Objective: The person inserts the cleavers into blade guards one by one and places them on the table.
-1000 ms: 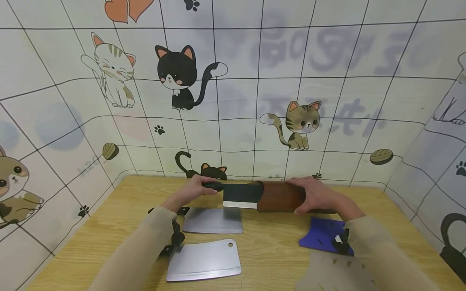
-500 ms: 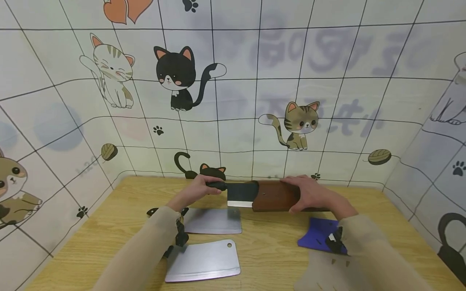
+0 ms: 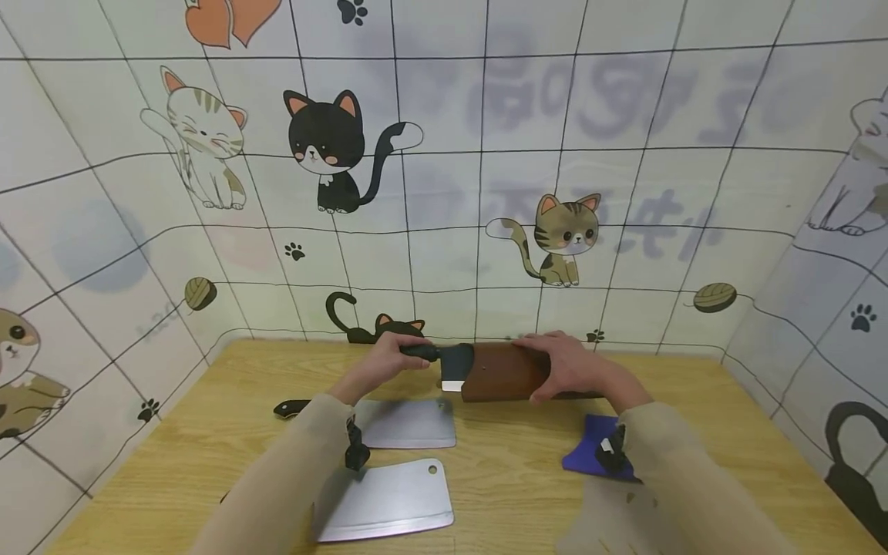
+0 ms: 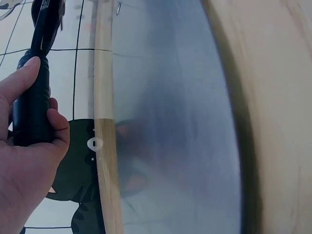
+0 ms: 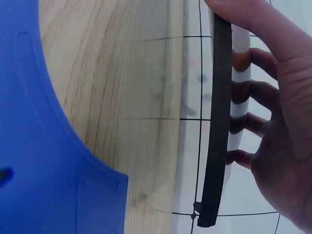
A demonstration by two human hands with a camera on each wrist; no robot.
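Observation:
Black-bladed cleaver and brown sheath are held up near the table's far edge. My left hand grips the cleaver's black handle, thumb along it. Most of the blade is hidden inside the sheath; a short dark stretch with a bright cutting edge shows beside the handle. From the other end my right hand holds the sheath. Its thumb lies on one face and the fingers reach round behind, with the sheath's dark narrow edge between them.
Two silver cleavers lie on the wooden table, a far one and a near one, their handles partly behind the left sleeve. Under the right forearm are a blue plastic piece and a beige, brown-marked sheet. A cat-printed wall covering stands behind.
The cleaver has slid deeper into the sheath, leaving much less blade showing. My hands have come closer together, the left moving slightly right and the right moving left with the sheath.

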